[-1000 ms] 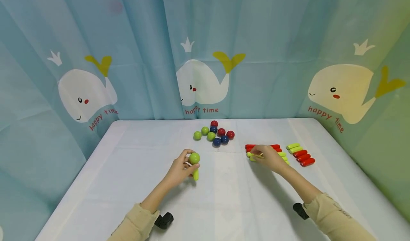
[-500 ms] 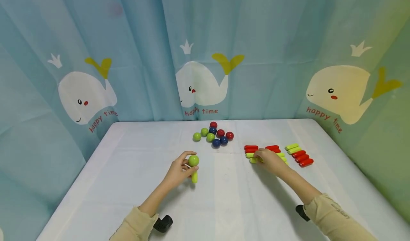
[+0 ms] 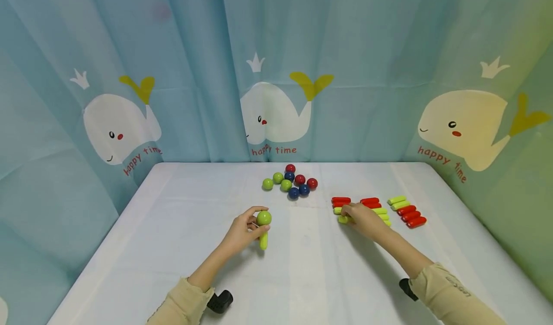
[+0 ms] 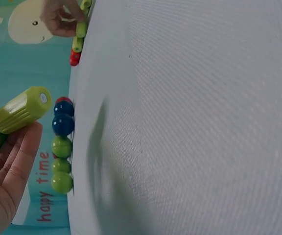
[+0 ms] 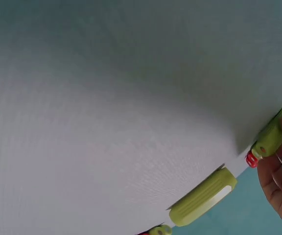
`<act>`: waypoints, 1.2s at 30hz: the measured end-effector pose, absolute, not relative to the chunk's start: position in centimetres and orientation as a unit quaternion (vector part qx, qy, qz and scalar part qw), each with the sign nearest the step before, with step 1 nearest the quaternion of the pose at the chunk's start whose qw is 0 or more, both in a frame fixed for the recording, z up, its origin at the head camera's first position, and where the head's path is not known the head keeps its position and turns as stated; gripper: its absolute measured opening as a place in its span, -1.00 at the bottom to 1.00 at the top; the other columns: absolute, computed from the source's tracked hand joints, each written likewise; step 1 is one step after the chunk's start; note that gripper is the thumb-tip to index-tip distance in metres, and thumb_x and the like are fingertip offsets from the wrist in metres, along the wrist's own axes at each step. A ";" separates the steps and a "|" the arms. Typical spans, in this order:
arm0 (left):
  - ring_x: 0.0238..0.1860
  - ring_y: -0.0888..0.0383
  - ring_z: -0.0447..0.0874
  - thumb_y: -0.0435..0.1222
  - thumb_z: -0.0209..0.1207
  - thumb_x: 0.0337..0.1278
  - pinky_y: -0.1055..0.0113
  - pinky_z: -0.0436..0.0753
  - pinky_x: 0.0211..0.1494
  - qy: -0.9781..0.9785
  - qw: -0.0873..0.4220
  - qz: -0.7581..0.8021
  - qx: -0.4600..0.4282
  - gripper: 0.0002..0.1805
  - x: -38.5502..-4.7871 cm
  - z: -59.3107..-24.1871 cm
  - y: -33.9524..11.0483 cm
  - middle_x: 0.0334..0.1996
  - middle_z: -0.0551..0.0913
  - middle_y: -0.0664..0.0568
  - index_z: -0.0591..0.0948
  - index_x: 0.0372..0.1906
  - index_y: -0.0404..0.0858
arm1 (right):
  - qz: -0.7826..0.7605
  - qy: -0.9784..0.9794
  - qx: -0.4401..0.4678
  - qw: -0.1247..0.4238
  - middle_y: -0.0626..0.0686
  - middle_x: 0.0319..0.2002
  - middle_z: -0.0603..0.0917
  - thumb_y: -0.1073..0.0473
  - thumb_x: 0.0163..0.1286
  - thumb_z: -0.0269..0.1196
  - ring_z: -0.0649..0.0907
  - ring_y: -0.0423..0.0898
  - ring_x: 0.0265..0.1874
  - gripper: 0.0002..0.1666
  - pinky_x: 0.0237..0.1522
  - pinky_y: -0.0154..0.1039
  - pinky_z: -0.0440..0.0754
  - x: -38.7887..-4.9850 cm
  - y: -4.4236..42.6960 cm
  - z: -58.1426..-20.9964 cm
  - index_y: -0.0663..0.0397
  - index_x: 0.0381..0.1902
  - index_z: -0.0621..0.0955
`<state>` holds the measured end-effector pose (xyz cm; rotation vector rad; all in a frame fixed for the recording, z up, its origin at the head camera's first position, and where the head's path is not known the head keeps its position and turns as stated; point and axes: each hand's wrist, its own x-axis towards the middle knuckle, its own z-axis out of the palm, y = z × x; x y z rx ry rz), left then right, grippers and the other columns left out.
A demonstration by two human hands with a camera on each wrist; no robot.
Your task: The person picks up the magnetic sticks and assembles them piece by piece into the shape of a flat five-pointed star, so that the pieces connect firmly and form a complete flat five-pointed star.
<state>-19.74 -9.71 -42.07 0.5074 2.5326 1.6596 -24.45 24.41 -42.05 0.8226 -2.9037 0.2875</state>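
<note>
My left hand (image 3: 239, 231) is raised over the table, holding a glossy green ball (image 3: 264, 218) with a light green rod (image 3: 263, 241) attached below it. In the left wrist view this ribbed rod (image 4: 24, 109) shows a pale round spot on its end. My right hand (image 3: 367, 221) is over the rods at the right and pinches a green rod (image 5: 272, 133) between thumb and fingers. The hand partly hides the green rods (image 3: 380, 211) beside it. Several red rods (image 3: 341, 200) lie just beyond.
Green, blue and red balls (image 3: 294, 193) cluster at the table's back middle. Farther right, two green rods (image 3: 397, 200) and several red rods (image 3: 411, 215) lie in a slanted row. A pale blue curtain (image 3: 194, 75) printed with whales hangs behind the white table (image 3: 181, 248).
My right hand has shifted slightly nearer, from the back of the rod group to its front green rods, uncovering red rods behind. The left hand keeps its hold on the ball and rod, nearly still.
</note>
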 end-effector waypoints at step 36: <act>-0.30 0.19 0.59 -0.29 0.31 0.04 0.41 0.56 -0.30 0.845 0.024 0.514 0.145 -0.57 -19.5 -42.0 -8.5 -0.08 0.59 -0.15 0.55 0.07 -0.27 | 0.345 -0.876 0.336 -0.022 0.11 -0.19 0.69 0.33 0.29 0.21 0.62 -0.06 -0.22 -0.79 -0.18 -0.34 0.60 -22.9 17.1 -39.7 0.22 -0.11 0.61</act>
